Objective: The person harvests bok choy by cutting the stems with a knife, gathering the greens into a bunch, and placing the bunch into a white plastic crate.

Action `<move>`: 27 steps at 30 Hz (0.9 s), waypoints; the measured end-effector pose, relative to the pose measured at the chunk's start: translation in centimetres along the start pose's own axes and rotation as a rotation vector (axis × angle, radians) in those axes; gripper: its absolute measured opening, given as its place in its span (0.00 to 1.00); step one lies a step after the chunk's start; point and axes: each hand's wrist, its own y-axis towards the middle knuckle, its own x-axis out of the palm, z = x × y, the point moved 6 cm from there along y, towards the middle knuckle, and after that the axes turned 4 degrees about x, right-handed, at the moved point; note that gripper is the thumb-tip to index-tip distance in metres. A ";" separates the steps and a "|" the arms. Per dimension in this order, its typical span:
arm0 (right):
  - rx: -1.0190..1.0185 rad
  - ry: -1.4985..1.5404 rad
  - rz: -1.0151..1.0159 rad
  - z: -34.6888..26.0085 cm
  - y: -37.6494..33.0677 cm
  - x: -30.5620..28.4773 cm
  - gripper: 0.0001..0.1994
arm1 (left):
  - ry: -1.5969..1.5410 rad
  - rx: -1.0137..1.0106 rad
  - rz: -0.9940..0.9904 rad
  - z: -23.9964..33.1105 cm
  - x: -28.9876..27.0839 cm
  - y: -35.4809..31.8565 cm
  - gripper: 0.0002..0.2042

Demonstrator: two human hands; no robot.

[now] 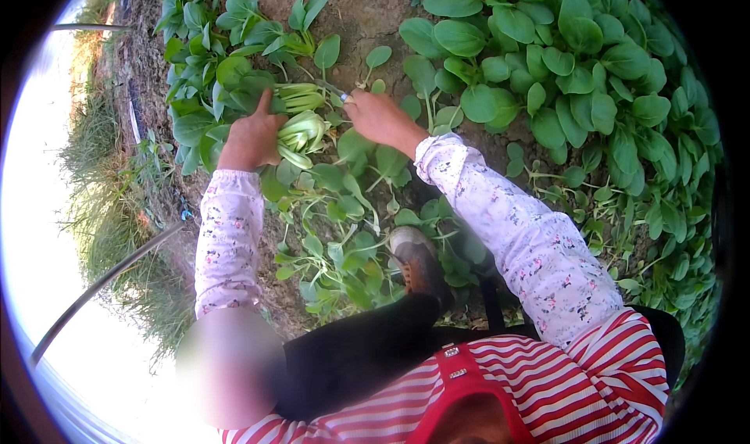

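My left hand (254, 135) closes around a head of bok choy (303, 134), its pale green stalks sticking out to the right of my fingers. Just above it lies a second bunch of pale stalks (301, 98), near my extended index finger. My right hand (381, 121) is closed on a small knife (332, 89), whose thin blade points up and left toward those stalks. Most of the knife's handle is hidden inside my fingers. Large green leaves crowd around my left hand and partly cover the far bunch's leafy end.
Dense bok choy plants (578, 61) grow at the right, with more at the upper left. Loose leaves (351, 264) litter the soil before my shoe (414, 252). Grass (101, 170) and a dark curved rod (105, 280) are at the left. Bare soil (355, 22) shows at the top.
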 end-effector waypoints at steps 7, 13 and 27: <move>-0.042 -0.142 -0.077 -1.4 -0.1 0.0 0.14 | 0.029 0.001 0.068 1.0 0.6 -0.9 0.25; 0.005 -0.090 -0.113 0.0 -1.3 1.0 0.16 | 0.050 0.015 0.130 1.8 1.5 -2.2 0.21; 0.104 0.024 -0.089 0.1 -3.0 1.4 0.20 | 0.032 0.026 0.209 2.3 2.9 -3.5 0.16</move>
